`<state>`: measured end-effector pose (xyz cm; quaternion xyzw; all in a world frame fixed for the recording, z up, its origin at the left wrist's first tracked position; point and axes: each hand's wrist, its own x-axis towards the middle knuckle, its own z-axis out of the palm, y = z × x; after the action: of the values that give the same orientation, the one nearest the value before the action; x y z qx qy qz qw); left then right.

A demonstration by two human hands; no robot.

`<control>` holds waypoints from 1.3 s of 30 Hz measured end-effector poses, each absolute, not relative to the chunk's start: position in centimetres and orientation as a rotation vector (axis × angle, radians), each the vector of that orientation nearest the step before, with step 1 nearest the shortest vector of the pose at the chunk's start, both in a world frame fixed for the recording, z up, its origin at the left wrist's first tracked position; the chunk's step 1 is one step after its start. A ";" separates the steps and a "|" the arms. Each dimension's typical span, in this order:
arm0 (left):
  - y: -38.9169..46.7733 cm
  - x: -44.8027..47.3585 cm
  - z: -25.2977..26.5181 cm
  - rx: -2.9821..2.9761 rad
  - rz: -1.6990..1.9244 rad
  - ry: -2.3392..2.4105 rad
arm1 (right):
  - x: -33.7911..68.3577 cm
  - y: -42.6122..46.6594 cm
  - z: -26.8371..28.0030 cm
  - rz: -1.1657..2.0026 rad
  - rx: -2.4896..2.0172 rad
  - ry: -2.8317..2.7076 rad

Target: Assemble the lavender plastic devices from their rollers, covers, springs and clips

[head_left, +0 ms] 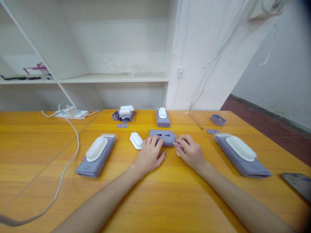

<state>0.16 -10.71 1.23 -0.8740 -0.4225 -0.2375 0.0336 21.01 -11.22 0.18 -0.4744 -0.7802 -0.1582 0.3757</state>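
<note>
A grey-purple plastic housing with two dark slots lies flat on the table. My left hand rests its fingers on the near left side of it, holding it down, thumb apart. At the right end of the housing, beside a small tab, my right hand is closed in a pinch. What lies between those fingertips is hidden; the edge of a small white part shows under them. A ribbed white oval piece lies on the table just left of my left hand.
Grey-purple units with white oval pieces stand left, right and behind. Further parts include a coil spring, a ring-shaped frame and flat plates. A white cable runs from a power strip; a phone lies right.
</note>
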 end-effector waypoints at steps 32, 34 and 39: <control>-10.7 0.1 1.2 -2.695 -0.742 -1.296 | 21.7 -10.9 -0.2 -0.506 -1.238 -1.990; -10.7 0.1 1.2 -2.698 -0.738 -1.294 | 21.6 -11.0 -0.2 -0.511 -1.234 -1.984; -10.6 0.0 1.3 -2.695 -0.745 -1.291 | 21.5 -11.1 -0.2 -0.519 -1.214 -1.969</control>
<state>0.02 -10.63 1.32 -0.8747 -0.4189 -0.2418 0.0310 21.54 -11.08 -0.19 -0.4745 -0.7696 -0.2028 0.3761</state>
